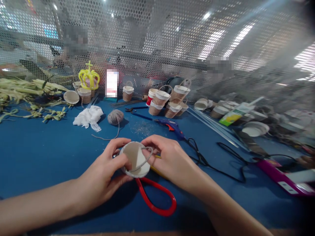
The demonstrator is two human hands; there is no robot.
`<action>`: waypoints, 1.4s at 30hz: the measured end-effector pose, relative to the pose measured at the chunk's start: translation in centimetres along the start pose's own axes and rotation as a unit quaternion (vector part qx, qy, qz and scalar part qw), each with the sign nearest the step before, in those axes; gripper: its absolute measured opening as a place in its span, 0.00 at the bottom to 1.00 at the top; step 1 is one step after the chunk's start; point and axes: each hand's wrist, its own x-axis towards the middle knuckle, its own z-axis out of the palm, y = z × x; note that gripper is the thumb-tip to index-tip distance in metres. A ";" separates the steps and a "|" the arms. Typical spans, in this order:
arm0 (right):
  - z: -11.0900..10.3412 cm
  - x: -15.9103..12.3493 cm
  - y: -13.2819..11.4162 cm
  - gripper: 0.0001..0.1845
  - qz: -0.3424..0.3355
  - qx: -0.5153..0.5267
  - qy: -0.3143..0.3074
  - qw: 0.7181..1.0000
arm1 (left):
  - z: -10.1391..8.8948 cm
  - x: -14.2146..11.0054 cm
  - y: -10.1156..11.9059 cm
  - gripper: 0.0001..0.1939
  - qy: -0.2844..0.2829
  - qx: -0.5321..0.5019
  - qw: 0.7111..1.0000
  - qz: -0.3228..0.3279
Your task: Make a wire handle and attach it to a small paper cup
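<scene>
A small paper cup (135, 157) is tilted so that its pale inside faces me. My left hand (112, 164) grips it from the left, with the thumb inside the rim and fingers around the outside. A grey cord (149, 157) loops across the mouth of the cup. My right hand (169, 157) pinches the cord at the cup's right rim; its fingertips are partly hidden. Under the cup lies a pair of scissors with red handles (169, 206). A yellow stick-like thing (157, 170) shows beneath my right hand. Beyond my hands rests a ball of grey yarn (115, 117).
A blue glue gun (171, 126) with a black cable lies ahead, near pliers (133, 109). Several wrapped cups (161, 98) with handles stand behind. White crumpled tissue (89, 117), a yellow crown (89, 77) and dried stalks (24, 90) are left; a purple power strip (278, 173) is right.
</scene>
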 end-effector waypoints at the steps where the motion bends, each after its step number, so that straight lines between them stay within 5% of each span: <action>1: 0.1 0.0 0.0 0.08 -0.001 -0.004 0.003 1.000 | 0.0 0.0 0.0 0.05 0.001 0.002 1.000 0.000; 31: -0.5 -0.2 0.5 0.08 -0.077 -0.043 0.039 0.995 | 0.0 0.1 0.2 0.07 0.004 0.016 1.000 -0.027; 42: 0.0 0.4 1.2 0.08 -0.194 -0.057 0.067 0.977 | -0.8 0.4 0.6 0.07 -0.022 -0.023 0.998 -0.059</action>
